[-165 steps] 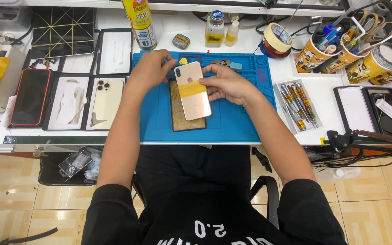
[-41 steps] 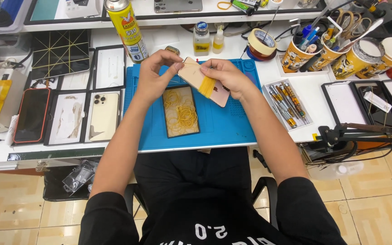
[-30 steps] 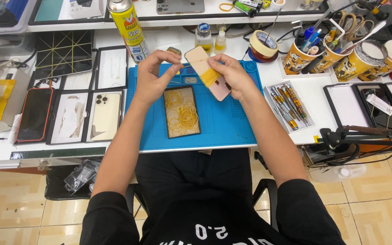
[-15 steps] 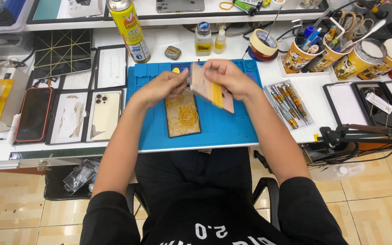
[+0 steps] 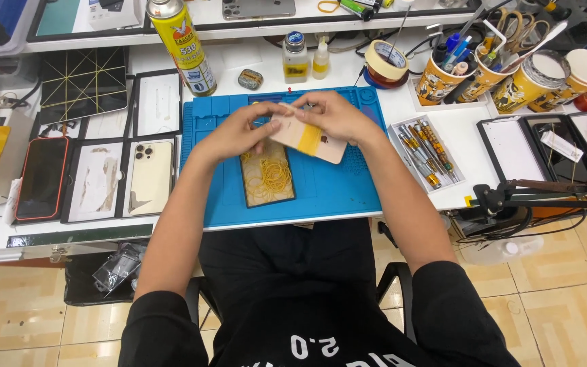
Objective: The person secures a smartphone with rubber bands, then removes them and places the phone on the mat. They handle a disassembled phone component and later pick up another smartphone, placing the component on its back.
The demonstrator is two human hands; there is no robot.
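Both my hands hold one phone (image 5: pixel 305 138) above the blue work mat (image 5: pixel 348 187). It is pale pink-gold, back side up, with a yellow strip across its middle, and it lies tilted, its far end toward my left hand (image 5: pixel 242 130).

Left hand: fingers closed on the phone's left end, thumb on top. Right hand (image 5: pixel 334 115): curled over the phone's upper edge and right part, fingers clamped on it. The two hands nearly meet over the phone.

Directly under my left hand, on the mat: a flat rectangular tray with a dark rim (image 5: pixel 267 179), holding yellow rubber bands. It lies apart from the phone, below it.

Right of my right hand, just off the mat's edge: a clear box of screwdrivers (image 5: pixel 424 151). Beyond it, farther right, paper cups (image 5: pixel 484 76) stuffed with tools.

Beyond both hands, at the back of the desk (image 5: pixel 436 197): a roll of tape (image 5: pixel 385 61), two small bottles (image 5: pixel 295 58), a yellow spray can (image 5: pixel 181 45).

Left of my left hand, off the mat: a row of black trays, one with a light-coloured phone back (image 5: pixel 149 175), and a phone in a red case (image 5: pixel 41 179).
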